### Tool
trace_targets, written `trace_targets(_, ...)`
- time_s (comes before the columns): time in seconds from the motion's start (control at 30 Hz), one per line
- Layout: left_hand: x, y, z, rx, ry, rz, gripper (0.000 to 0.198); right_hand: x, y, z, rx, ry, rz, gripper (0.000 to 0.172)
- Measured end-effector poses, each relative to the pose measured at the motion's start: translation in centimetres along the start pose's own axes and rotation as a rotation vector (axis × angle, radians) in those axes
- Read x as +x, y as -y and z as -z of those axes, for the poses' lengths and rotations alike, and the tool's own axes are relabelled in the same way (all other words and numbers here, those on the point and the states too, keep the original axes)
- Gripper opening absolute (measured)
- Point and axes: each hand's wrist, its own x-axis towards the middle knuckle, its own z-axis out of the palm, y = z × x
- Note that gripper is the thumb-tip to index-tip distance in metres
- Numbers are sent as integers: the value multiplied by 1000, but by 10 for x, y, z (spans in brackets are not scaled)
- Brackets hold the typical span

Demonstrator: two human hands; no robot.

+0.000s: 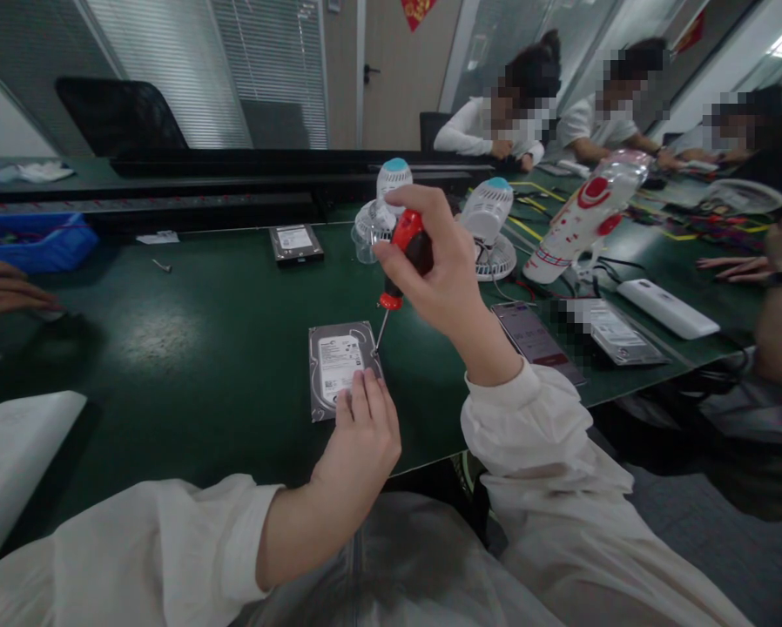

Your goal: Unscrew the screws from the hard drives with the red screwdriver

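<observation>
A silver hard drive (339, 361) with a white label lies flat on the green table (188, 322) in front of me. My left hand (363, 431) rests on its near right corner, fingers together and pressing down. My right hand (434, 266) is closed round the red and black handle of a screwdriver (404, 261). The screwdriver stands almost upright, its tip touching the drive's far right corner.
A second hard drive (295, 243) lies further back. Two small white fans (488, 228) stand behind my right hand, beside a red and white gadget (583, 222), a phone (535, 335) and cables. Other people sit at the far right; someone's hand (5, 289) rests at left by a blue bin (29, 239).
</observation>
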Motion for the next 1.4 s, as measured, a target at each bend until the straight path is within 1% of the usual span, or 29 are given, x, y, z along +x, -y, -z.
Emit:
trace_targets(0.1,0,0,0,14,6,-6,49,-2,3,1,18,50,-27,44)
trace_targets(0.2,0,1,1,5,-3,-9,49,-3,3,3,60,72,-22,47)
trace_targets(0.33,0,1,1,-42,-3,5,48,-1,-3,1,51,43,-10,55)
trace_targets(0.43,1,2,1,-61,-1,16,47,1,-5,-1,24,15,28,63)
trace_targets(0.53,1,1,2,-24,-19,-4,47,0,-4,-1,45,23,38,59)
trace_targets(0.63,1,1,1,7,-30,-15,47,-2,-3,0,83,27,-15,52)
trace_targets(0.73,-1,0,-2,2,-28,-8,47,-2,-4,-1,97,1,-28,49)
trace_targets(0.83,-3,0,-4,30,-61,-6,47,-1,-5,-2,67,-34,-29,46)
trace_targets(0.9,-3,1,-4,31,-95,-21,46,-1,-5,-1,36,-31,-38,46)
trace_targets(1.03,-1,1,0,-24,-24,6,47,0,-4,1,79,5,10,47)
trace_targets(1.1,0,1,0,-43,-9,17,47,0,-5,2,111,6,29,47)
trace_targets(1.3,-3,0,-7,-36,-69,2,46,0,-5,0,18,8,8,50)
trace_targets(1.4,-4,0,-9,-65,-61,12,47,-1,-4,1,18,34,6,51)
